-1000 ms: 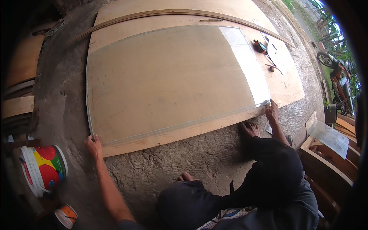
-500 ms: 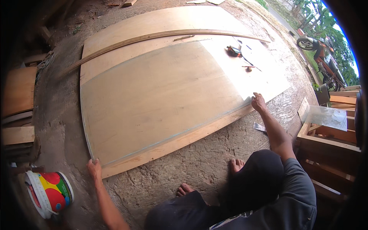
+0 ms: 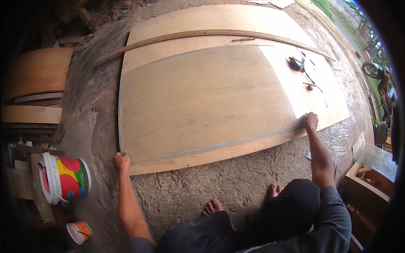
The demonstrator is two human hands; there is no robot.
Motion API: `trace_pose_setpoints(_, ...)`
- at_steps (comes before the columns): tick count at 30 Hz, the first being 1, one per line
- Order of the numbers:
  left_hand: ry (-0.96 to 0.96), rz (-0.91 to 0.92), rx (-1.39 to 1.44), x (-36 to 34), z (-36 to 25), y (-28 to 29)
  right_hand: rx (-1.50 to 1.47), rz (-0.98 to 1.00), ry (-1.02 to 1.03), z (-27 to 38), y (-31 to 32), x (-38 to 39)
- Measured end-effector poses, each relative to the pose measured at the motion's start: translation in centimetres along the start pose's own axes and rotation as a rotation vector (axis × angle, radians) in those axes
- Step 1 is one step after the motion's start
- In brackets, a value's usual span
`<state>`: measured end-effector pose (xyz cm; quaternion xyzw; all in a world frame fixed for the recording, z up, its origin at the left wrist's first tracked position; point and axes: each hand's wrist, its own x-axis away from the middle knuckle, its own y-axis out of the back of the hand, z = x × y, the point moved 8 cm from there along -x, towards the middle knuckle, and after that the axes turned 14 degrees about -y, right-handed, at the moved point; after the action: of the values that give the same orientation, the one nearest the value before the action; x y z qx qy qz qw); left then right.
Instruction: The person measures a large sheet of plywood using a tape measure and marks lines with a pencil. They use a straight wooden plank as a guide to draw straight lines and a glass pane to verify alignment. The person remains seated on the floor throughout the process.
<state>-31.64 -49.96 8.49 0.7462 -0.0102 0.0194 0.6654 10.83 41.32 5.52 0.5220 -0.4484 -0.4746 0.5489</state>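
Plywood sheet (image 3: 202, 97) lies on the floor (image 3: 211, 185); left hand (image 3: 121, 161) grips its near-left corner, right hand (image 3: 310, 121) presses flat, open, on its near-right edge.

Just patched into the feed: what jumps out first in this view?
A big pale plywood sheet fills the middle, lying on a wider board on the rough concrete floor. The left hand grips its near left corner and the right hand presses its near right edge. A brightly coloured bucket stands at lower left, and a long thin wooden strip crosses the far board.
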Motion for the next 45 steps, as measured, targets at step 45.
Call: trace_pose_setpoints(45, 0.696, -0.276, 1.944, 23.5, -3.8, -10.6, -1.684, 0.696, -0.740, -10.7, -7.1, 23.7)
